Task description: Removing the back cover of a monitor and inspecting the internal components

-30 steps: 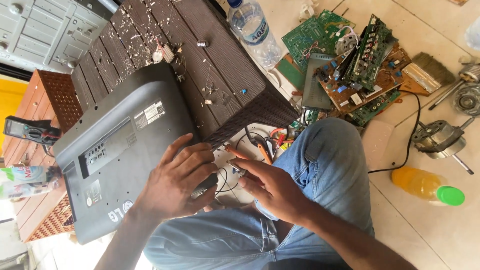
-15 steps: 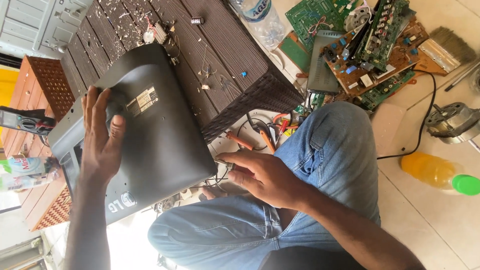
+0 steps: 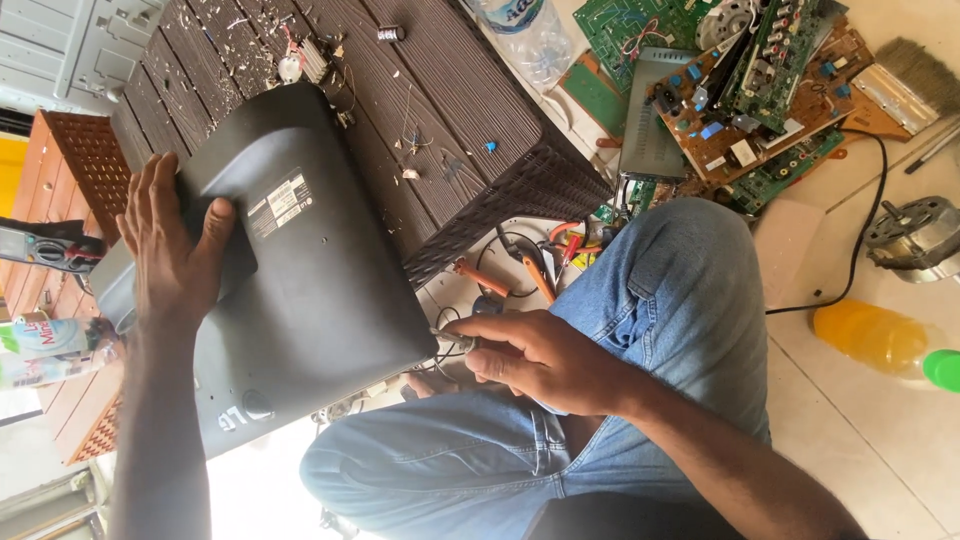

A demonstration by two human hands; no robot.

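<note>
Monitor back cover (image 3: 310, 270), a broad dark-grey moulded plastic shell, rests tilted with one end on a brown slatted worktop (image 3: 440, 90) and the other above the seated person's denim-clad knees (image 3: 680, 300). It looks light for its bulk, stiff through the domed middle but likely to flex and crack at the thin rim, and its smooth skin gives little friction, so the raised hump and the edges appear the safest places to take hold. The left hand (image 3: 175, 250) lies flat and open on the shell's upper hump, fingers spread, thumb hooked over the side, pressing rather than gripping. The right hand (image 3: 540, 360) sits at the cover's lower corner, fingers curled closed around what appears to be a small metal tool or connector (image 3: 450, 338); what exactly it pinches is too small to tell, and thin wires trail just beside it.

A heap of green and brown circuit boards (image 3: 760, 90) lies on the tiled floor beyond the knee, with a wide paintbrush (image 3: 910, 80) at its far side. A clear plastic bottle (image 3: 520, 35) stands near the worktop's edge, and an orange bottle with a green cap (image 3: 880, 340) lies on the tiles near a small electric motor (image 3: 915, 235). Orange-handled pliers (image 3: 520, 275) lie under the worktop. Screws and plastic shavings (image 3: 310, 60) litter the slats.
</note>
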